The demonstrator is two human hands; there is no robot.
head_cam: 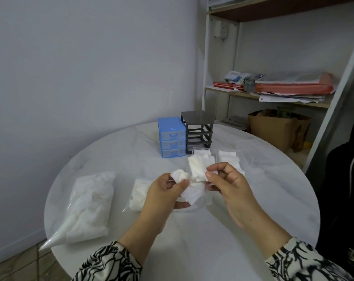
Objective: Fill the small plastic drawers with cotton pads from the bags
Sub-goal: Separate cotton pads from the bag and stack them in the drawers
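My left hand (164,191) pinches a bunch of white cotton pads (189,189) above the middle of the round table. My right hand (227,181) grips another stack of cotton pads (197,167) right beside it. Two clear plastic drawers (229,159) holding white pads lie on the table just behind my hands. A blue drawer unit (171,136) with three closed drawers stands behind them, next to a dark grey drawer frame (198,130) whose slots are empty. A large bag of pads (91,203) lies at the left, a smaller bag (138,193) beside my left hand.
The white round table (192,240) stands against a pale wall. At the back right is a shelf unit (273,94) with papers, books and a cardboard box (273,128). Another clear drawer (251,147) lies at the table's right. A dark garment (346,189) hangs at the far right.
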